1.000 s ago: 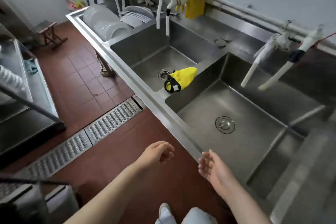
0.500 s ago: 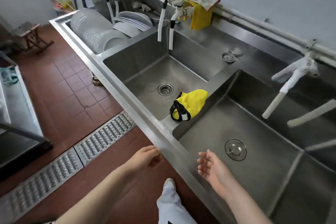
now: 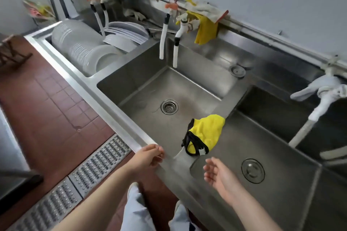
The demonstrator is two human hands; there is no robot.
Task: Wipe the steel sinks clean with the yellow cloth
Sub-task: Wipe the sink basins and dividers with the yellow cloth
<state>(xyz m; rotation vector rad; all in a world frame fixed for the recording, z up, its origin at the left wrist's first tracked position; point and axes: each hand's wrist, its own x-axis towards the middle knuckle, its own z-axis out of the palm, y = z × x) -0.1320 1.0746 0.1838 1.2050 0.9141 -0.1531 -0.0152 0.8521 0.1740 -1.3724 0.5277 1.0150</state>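
A long stainless-steel sink unit (image 3: 120,116) runs diagonally from upper left to lower right, its raised front edge bordering red floor tiles (image 3: 47,103). The middle steel basin (image 3: 150,84) and the right steel basin (image 3: 277,155) are open below hanging white tap hoses (image 3: 163,43); stacked white plates (image 3: 84,50) fill the upper-left basin. The left hand (image 3: 148,156) rests on the front edge at lower centre, fingers curled over the rim. The right hand (image 3: 217,173) hovers over the right basin's near corner, fingers loosely spread, holding nothing. The crumpled yellow cloth with black trim (image 3: 204,134) lies draped over the divider between the two basins, its long axis following the divider, black-trimmed end nearest the hands.
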